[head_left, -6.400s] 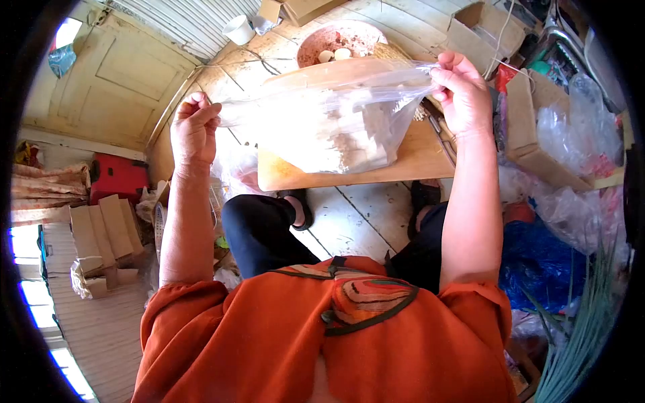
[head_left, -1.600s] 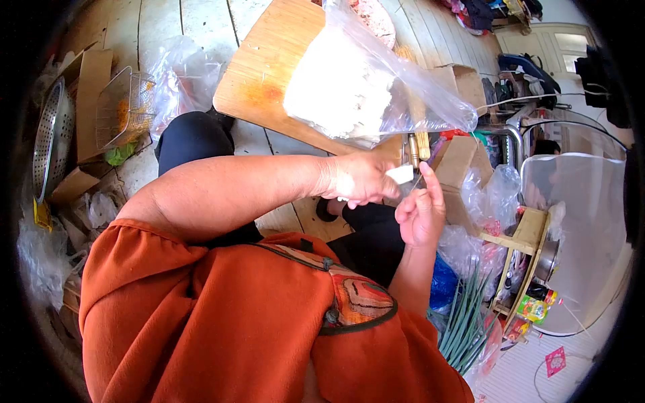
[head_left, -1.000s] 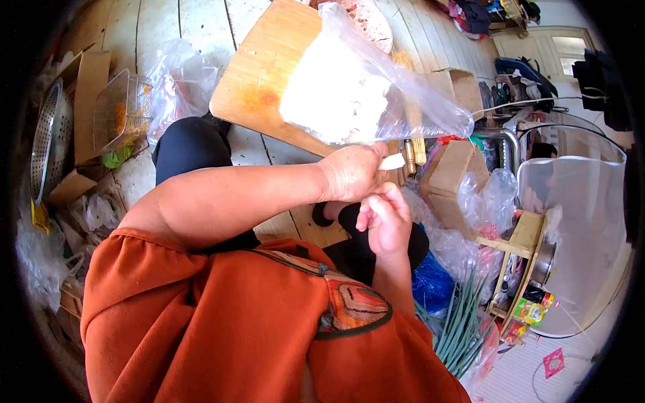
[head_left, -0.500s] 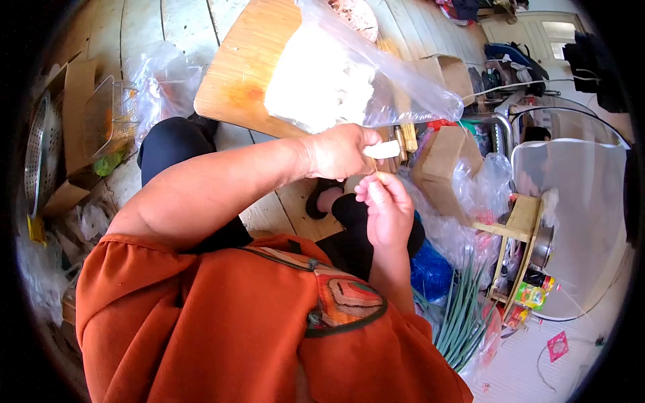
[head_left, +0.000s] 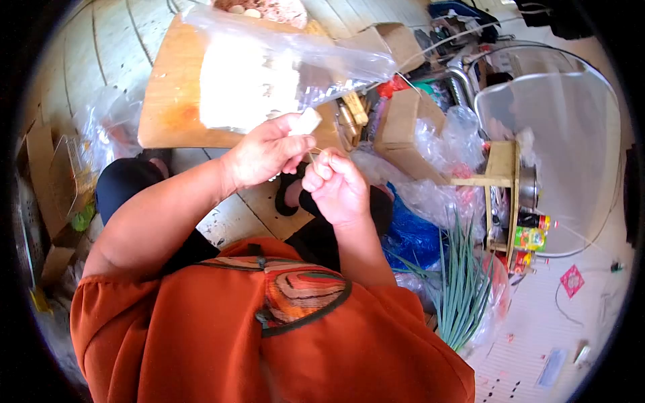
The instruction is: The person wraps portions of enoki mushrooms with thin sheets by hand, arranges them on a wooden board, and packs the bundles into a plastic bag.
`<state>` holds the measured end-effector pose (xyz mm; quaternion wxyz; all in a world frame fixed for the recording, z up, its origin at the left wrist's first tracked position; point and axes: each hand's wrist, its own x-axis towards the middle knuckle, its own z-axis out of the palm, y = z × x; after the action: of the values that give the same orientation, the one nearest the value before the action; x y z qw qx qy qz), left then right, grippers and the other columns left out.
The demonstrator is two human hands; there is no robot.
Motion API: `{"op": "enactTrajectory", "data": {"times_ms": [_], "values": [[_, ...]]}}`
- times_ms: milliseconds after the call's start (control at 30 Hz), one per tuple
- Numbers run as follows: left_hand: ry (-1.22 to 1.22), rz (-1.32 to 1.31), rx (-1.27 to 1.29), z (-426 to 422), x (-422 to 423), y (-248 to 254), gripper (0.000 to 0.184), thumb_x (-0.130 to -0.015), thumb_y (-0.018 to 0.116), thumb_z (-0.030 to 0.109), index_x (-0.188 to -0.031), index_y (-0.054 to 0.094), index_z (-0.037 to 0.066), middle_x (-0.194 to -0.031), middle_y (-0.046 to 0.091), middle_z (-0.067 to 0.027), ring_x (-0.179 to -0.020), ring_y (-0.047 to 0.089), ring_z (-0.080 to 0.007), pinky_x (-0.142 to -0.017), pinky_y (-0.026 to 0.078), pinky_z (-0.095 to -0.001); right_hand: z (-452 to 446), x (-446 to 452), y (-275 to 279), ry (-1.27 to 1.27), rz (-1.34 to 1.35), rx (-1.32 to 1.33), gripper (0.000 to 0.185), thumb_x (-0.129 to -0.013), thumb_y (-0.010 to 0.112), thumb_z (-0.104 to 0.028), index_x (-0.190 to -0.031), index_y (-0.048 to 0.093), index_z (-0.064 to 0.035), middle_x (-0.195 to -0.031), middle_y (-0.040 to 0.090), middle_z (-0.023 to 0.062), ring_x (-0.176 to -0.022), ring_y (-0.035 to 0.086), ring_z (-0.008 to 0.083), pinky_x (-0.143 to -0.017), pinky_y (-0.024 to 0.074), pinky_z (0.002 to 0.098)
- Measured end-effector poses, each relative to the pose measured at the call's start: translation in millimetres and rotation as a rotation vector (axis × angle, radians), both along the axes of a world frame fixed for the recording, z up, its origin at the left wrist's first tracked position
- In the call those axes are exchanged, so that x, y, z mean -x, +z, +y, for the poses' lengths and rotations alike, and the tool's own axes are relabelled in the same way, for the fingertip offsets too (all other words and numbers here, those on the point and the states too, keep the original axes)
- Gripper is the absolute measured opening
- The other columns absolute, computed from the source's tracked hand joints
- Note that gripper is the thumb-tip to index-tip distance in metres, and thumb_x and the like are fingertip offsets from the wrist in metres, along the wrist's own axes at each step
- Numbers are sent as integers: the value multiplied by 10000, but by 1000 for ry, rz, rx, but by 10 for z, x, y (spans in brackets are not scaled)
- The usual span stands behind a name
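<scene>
My left hand (head_left: 265, 151) is closed, with a small white block (head_left: 307, 122) gripped between its thumb and fingers. What the block is made of does not show clearly. Just below and to its right, my right hand (head_left: 341, 189) has its fingertips pinched together, close to the left hand's fingers. A thin yellowish strand or stick (head_left: 314, 154) runs between both hands, its end hidden in the right fingers. Beyond the left hand, a clear plastic bag (head_left: 336, 66) and a bright white mass (head_left: 248, 87) lie on a wooden board (head_left: 168, 101).
A reddish speckled bowl (head_left: 282, 11) stands behind the board. To the right are a cardboard box (head_left: 406, 124), a small wooden shelf (head_left: 502, 163) and a mesh cover (head_left: 557, 127). Green onions (head_left: 460, 289) lie by a blue bag (head_left: 411, 228). A wire basket (head_left: 74, 168) is at left.
The view has shifted, so the board and both hands sit further left in it. The white block has turned to a steeper tilt, and the right fingers have curled in more.
</scene>
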<state>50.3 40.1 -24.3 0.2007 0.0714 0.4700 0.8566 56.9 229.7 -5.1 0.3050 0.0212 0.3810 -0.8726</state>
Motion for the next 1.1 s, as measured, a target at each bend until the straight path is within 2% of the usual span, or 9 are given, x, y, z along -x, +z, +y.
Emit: {"op": "enactTrajectory", "data": {"times_ms": [100,167,200,433,567,667,800,967,1100], "values": [[86,104,102,54,4,-121,187,-947,600,196,-1071,525,78,-799,546,-25,-649,537,-140,-571,447,-272,-22,-16,4,1,-136,222,200,-953,529,-219,-1016,589,-39,-699,457,-40,-642,405,114,-613,356,266],[402,809,688,9,11,-26,212,-938,584,170,-1116,534,67,-841,589,-93,-757,609,-267,-686,498,-345,-36,-25,29,-23,-157,273,288,-955,532,-225,-1156,574,-23,-723,476,-37,-658,415,113,-642,372,274],[357,853,688,-22,16,47,185,-922,578,157,-1086,542,79,-881,596,-138,-850,608,-349,-750,502,-405,-48,-37,38,-30,-154,275,288,-955,532,-225,-1156,574,-23,-723,476,-37,-658,415,113,-642,372,274],[190,1151,1266,-124,107,-28,277,-815,634,148,-1072,561,75,-893,613,-101,-799,628,-316,-702,498,-417,6,-125,-65,-56,-122,108,489,-937,578,-237,-1378,441,-74,-795,533,-22,-722,518,125,-696,430,287],[-23,1143,1521,-46,54,-115,238,-845,547,207,-1061,570,110,-922,646,-72,-843,659,-267,-755,510,-404,115,-149,-199,-12,-123,-80,584,-927,596,-236,-1435,361,-68,-828,581,-26,-760,604,123,-716,482,288],[-200,1083,1648,-3,3,-42,241,-867,532,210,-1081,584,110,-958,655,-79,-870,672,-253,-758,518,-397,147,-157,-232,10,-137,-150,551,-921,606,-219,-1411,409,-61,-855,634,5,-747,635,144,-694,494,288],[-422,845,1647,112,-53,-11,260,-916,525,242,-1112,604,90,-1000,691,-94,-969,676,-252,-786,539,-381,-13,-178,-194,17,-22,-564,501,-875,634,-82,-1351,494,-11,-876,664,68,-704,646,163,-658,535,291],[-481,481,1538,96,49,-219,365,-844,642,269,-1126,588,44,-1003,700,-155,-970,673,-293,-806,537,-399,-232,-142,-399,122,451,-1018,475,-822,586,15,-1292,519,29,-880,662,55,-772,614,104,-706,492,232],[-295,388,1391,-8,89,-184,471,-814,663,239,-1168,525,-40,-977,682,-220,-970,664,-337,-824,530,-416,-333,-214,-372,131,421,-958,710,-816,621,-6,-1466,335,-23,-1150,607,108,-830,597,108,-727,486,241]]}}
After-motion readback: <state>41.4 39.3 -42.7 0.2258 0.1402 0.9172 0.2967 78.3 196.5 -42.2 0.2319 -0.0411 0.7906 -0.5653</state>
